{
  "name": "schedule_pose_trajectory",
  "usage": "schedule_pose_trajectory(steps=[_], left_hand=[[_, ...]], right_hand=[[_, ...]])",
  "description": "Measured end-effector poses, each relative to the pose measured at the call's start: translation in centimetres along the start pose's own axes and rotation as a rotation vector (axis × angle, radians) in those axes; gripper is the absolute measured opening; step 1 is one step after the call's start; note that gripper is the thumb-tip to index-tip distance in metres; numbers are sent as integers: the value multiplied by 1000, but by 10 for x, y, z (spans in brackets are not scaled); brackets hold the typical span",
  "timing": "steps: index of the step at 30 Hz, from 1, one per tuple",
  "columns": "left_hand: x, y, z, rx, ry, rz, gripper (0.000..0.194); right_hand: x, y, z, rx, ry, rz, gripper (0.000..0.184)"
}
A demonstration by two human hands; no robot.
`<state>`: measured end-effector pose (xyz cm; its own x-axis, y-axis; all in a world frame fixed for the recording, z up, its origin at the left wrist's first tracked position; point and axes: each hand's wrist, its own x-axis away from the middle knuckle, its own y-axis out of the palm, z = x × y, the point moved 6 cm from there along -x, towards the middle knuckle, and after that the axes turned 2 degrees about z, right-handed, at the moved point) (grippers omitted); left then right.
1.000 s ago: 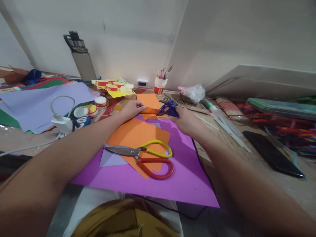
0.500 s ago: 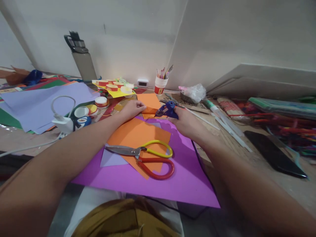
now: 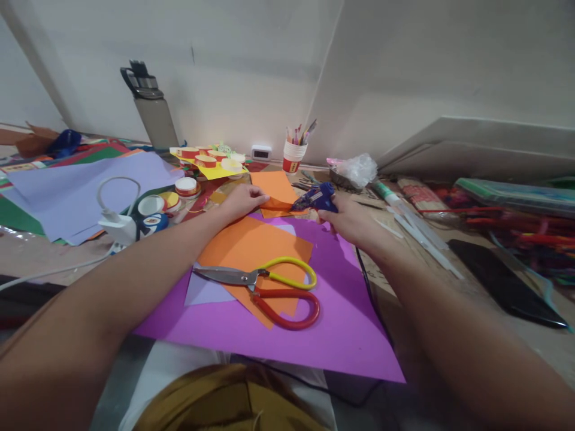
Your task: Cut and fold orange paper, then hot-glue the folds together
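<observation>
My right hand [image 3: 344, 216] is wrapped round the handle of a blue glue gun [image 3: 318, 196], whose nozzle points left at the lower edge of a folded orange paper [image 3: 273, 187]. At that paper's left side, my left hand [image 3: 245, 200] pinches its edge between thumb and fingers. Nearer to me lie another orange sheet [image 3: 251, 242] and a pale lilac piece [image 3: 204, 290], both on a large purple sheet [image 3: 345, 335]. Scissors [image 3: 245, 277] with one yellow and one red handle rest on top of them, blades pointing left.
Paper rings on a yellow sheet [image 3: 215, 170], a paper cup of pens [image 3: 293, 157] and a bottle [image 3: 155, 117] stand at the back. A power strip [image 3: 119, 230] sits at left. Glue sticks [image 3: 422, 242] and a phone [image 3: 503, 281] lie at right; the gun's black cord [image 3: 369, 287] crosses the purple sheet.
The glue gun has moved to the right along the orange paper's lower edge, in my right hand. My left hand stays on the paper; the whole view has shifted slightly.
</observation>
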<state>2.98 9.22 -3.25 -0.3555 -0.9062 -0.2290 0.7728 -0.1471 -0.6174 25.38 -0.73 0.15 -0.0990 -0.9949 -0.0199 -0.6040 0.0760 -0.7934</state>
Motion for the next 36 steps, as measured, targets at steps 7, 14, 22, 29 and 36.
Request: schedule_pose_trajectory(steps=[7,14,22,29,36], left_hand=[[3,-1,5,-43,-1,2,27],[-1,1,-3,-42,31,-9,33],[1,0,2,-57,41,-2,48],[4,3,8,-149,84,-35,41],[5,11,19,-412,354,-97,25]], right_hand=[[-7,1,18,-420,92,-85,7],[-9,-7,26,-351,166,-36,6],[0,-45,34,-501,203,102,8],[-3,-45,65,-644,353,135,14],[-7,-48,86,-303,416,171,15]])
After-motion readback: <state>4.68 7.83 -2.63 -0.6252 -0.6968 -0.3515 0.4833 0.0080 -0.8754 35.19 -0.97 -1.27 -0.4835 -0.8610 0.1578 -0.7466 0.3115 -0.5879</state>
